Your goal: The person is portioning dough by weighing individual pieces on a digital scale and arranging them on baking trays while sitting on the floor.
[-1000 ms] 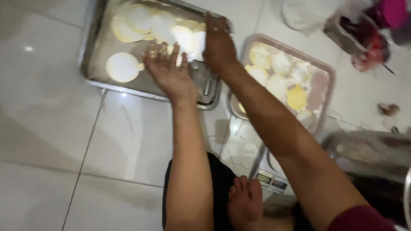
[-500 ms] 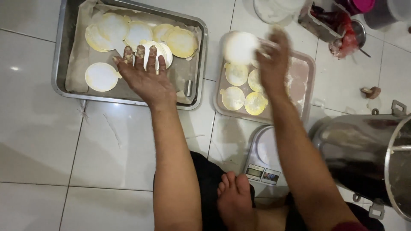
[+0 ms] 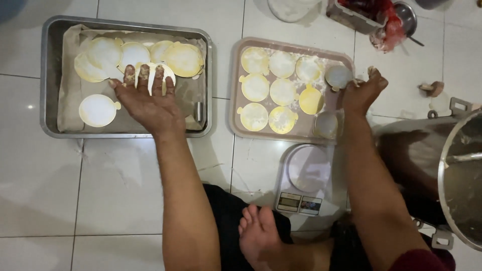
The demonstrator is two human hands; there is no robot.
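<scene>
My left hand [image 3: 145, 98] lies flat, fingers spread, on a round gold-rimmed white card disc [image 3: 153, 75] in the steel tray [image 3: 50, 75], which is lined with paper and holds several more discs. My right hand [image 3: 364, 93] is at the right edge of the pink tray [image 3: 236, 90] and pinches a round disc [image 3: 338, 76] at its rim. Several floury discs lie in rows in the pink tray; another one [image 3: 326, 123] lies just below my right hand.
A white kitchen scale [image 3: 306, 175] stands on the tiled floor below the pink tray. A large steel pot [image 3: 459, 175] is at the right. A red bag and bowls [image 3: 386, 20] sit at the top right. My bare foot [image 3: 258, 236] rests at the bottom.
My right hand has carried a disc from the pink tray's upper left across to its right edge. My left hand has stayed pressed on the discs in the steel tray.
</scene>
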